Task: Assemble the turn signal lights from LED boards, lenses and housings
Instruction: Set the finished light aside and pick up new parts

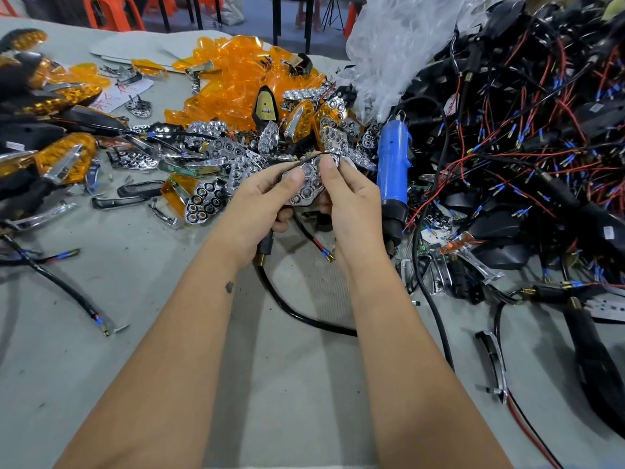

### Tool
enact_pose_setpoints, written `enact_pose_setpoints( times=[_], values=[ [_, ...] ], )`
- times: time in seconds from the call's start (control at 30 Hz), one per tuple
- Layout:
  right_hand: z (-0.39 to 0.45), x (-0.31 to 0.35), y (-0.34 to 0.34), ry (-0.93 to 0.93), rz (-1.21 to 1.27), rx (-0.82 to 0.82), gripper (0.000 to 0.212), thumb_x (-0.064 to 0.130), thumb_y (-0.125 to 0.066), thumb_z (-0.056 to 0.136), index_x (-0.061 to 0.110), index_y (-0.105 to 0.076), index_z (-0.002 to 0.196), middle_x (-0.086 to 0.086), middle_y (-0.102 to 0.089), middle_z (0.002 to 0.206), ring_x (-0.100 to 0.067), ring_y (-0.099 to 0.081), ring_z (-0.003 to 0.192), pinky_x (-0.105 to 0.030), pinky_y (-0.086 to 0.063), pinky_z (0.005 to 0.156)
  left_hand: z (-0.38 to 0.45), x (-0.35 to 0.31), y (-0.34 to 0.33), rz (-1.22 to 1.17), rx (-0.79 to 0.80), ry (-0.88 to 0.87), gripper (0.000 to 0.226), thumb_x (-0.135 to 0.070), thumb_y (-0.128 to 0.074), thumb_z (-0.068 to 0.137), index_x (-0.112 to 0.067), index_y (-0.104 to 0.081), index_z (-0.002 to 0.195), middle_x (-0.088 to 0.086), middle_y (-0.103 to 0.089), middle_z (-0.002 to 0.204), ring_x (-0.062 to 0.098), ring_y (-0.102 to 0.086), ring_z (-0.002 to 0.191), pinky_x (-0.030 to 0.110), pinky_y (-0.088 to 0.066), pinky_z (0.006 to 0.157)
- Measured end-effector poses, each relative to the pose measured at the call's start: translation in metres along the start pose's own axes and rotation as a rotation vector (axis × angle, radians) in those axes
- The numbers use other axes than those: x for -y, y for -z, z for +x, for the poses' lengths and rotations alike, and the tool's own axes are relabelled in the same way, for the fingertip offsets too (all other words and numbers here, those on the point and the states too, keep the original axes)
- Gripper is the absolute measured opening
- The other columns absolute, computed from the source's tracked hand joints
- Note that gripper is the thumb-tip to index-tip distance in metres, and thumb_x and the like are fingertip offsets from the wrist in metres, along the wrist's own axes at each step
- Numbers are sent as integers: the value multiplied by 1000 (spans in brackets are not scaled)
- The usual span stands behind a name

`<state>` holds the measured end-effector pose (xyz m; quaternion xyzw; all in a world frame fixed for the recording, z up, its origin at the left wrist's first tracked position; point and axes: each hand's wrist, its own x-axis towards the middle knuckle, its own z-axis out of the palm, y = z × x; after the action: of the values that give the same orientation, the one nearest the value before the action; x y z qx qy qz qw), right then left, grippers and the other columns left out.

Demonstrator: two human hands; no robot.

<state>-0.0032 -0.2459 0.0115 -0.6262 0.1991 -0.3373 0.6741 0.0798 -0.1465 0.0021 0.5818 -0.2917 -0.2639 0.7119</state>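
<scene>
Chrome reflector (306,182), honeycomb-celled, held face-up above the table with a thin black wire across its top edge. Amber lenses (233,82) heaped behind it; loose chrome reflectors (230,150) scattered in front of that heap. Black housings (507,130) with red-black leads piled at right.

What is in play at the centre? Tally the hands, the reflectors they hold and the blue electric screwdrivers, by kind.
Hands: 2, left hand and right hand
chrome honeycomb reflector, pinched between both hands: 1
blue electric screwdriver: 1
Total: 4
</scene>
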Motion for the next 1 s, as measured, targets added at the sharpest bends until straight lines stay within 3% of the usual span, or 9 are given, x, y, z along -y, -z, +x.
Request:
enact_pose_setpoints(
  times=[0.07,0.2,0.27,0.37,0.5,0.63,0.73,0.83,1.0],
  values=[
    [0,0,0,24,-24,24,30,33,-63,97,24,-56,69,1,-38,66,-18,-36,67,-33,-32,65,0,0,0,-13,0,1,16,-43,-62,90,-38,-76,96,-14,-45,68,5,-39,53,14,-32,45],
    [1,-1,0,84,-81,31,34,30,-63,97,13,-52,70,-3,-35,67,-19,-33,67,-33,-30,64,0,-1,-1,-4,-64,70,26,-50,-56,91,-33,-74,98,-14,-46,66,6,-42,53,17,-34,45],
    [1,-1,0,86,-108,-4,38,31,-64,96,21,-49,63,-2,-36,65,-18,-34,66,-34,-30,65,0,-3,-1,-7,-99,124,52,-60,-42,94,-21,-67,116,-9,-63,82,8,-54,59,21,-43,48],
    [3,0,3,70,-88,-71,38,31,-64,97,28,-56,60,6,-43,61,-12,-40,64,-41,-48,60,-3,-7,3,-27,-98,120,61,-60,-19,101,-26,-63,125,0,-69,116,12,-71,85,30,-56,64],
    [7,-1,5,73,5,-124,44,29,-60,99,-13,-55,89,-36,-54,86,-34,-53,73,-64,-55,77,-2,-15,3,13,-124,140,46,-50,-29,104,-25,-62,122,0,-73,109,17,-72,96,32,-60,71],
    [9,2,5,94,105,-214,26,23,-59,100,5,-66,85,-18,-64,81,-27,-63,80,-41,-62,71,-7,-15,4,147,-83,153,22,-33,-43,105,-26,-62,112,10,-76,101,26,-74,90,38,-61,77],
    [14,5,8,110,198,-283,21,22,-58,101,13,-65,83,-13,-63,88,-23,-66,79,-42,-62,76,-11,-11,10,89,56,186,25,-29,-48,100,-21,-58,122,14,-74,102,30,-74,85,41,-60,73],
    [14,8,10,143,276,-316,21,18,-57,101,13,-65,83,-13,-60,87,-20,-64,77,-36,-61,71,-12,-8,17,91,140,212,36,-20,-58,82,-20,-65,117,8,-73,92,17,-65,70,32,-55,64],
    [13,10,14,135,278,-335,21,16,-54,102,7,-64,87,-12,-64,85,-24,-64,77,-32,-60,65,-11,-11,34,287,-62,155,38,-2,-59,92,-31,-79,80,-5,-69,79,11,-58,72,21,-51,64]
  ],
)
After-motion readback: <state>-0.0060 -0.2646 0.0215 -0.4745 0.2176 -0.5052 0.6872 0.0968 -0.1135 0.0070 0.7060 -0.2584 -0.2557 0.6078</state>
